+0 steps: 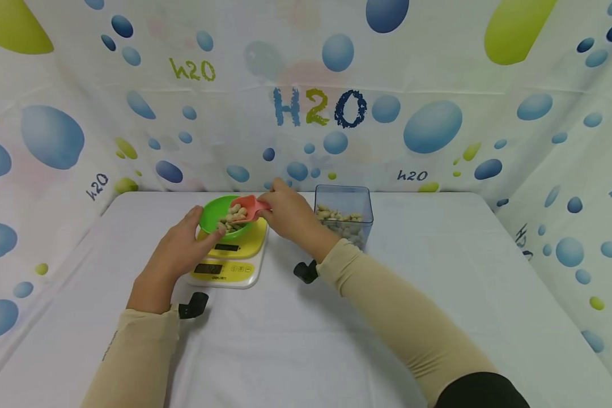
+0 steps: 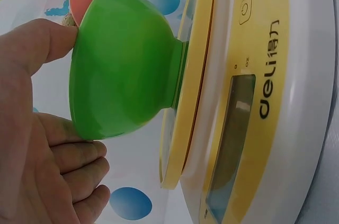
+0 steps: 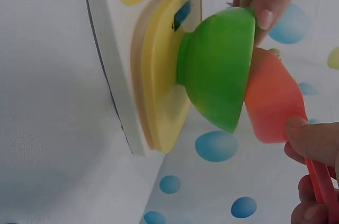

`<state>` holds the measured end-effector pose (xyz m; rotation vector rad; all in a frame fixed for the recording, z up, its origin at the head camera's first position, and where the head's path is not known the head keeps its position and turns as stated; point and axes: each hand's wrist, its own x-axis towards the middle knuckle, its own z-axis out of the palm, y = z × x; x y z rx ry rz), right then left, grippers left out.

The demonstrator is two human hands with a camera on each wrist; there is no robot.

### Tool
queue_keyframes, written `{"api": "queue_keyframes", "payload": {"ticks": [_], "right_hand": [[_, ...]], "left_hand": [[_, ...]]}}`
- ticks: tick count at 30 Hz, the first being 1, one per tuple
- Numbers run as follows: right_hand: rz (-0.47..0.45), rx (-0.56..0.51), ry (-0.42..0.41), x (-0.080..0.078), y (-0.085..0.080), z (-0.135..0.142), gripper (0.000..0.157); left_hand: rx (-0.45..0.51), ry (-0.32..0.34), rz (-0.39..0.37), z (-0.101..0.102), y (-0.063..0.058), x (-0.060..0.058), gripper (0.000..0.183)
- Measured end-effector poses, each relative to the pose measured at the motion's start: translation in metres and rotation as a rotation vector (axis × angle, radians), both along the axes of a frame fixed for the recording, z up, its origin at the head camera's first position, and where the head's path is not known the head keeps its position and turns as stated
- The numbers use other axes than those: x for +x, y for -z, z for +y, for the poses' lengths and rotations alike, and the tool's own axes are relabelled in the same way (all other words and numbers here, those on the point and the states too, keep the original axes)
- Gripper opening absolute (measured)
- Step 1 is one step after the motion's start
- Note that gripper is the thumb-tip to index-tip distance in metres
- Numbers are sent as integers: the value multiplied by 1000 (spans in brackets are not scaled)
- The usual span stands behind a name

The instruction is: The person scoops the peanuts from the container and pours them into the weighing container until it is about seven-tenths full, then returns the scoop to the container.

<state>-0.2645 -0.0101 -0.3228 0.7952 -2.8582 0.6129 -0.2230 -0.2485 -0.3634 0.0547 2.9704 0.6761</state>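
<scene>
Bowl (image 2: pixel 122 65), green plastic, stands upright on the platform of the kitchen scale (image 1: pixel 246 248), which rests on the desk (image 1: pixel 285 345). Peanuts (image 1: pixel 229 229) lie inside it; more sit in the pink scoop (image 3: pixel 275 97) at its rim. Contact between scoop and rim cannot be confirmed.

Hazards, as judged: peanuts may fall outside the bowl if the scoop tips too fast or too far to the side. A knock from the scoop, or a sideways pull on the rim, could shift the bowl on its narrow foot. Any weight from the supporting hand would likely falsify the reading on the display (image 1: pixel 208 269), whose digits are not clearly legible.

Left hand (image 1: pixel 179 249): grasping the bowl, thumb and fingers spread about its rim. Right hand (image 1: pixel 292 214): grasping the scoop by its handle, thumb along it, forearm reaching diagonally across the desk. The right wrist passes close before the clear box (image 1: pixel 368 228) of peanuts.
</scene>
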Motion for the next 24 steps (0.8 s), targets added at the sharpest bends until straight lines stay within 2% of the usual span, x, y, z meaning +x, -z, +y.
{"api": "queue_keyframes", "payload": {"ticks": [5, 10, 14, 19, 24], "right_hand": [[145, 70, -44, 2, 2, -1, 30], [393, 201, -96, 2, 5, -3, 22], [555, 228, -142, 3, 6, -4, 25], [628, 276, -125, 3, 3, 2, 28], [601, 243, -105, -1, 1, 12, 22]], "left_hand": [[5, 7, 6, 1, -1, -1, 96], [8, 10, 7, 1, -1, -1, 97], [10, -5, -4, -2, -1, 1, 98], [19, 6, 4, -2, -1, 1, 98], [16, 14, 4, 0, 1, 0, 98]]}}
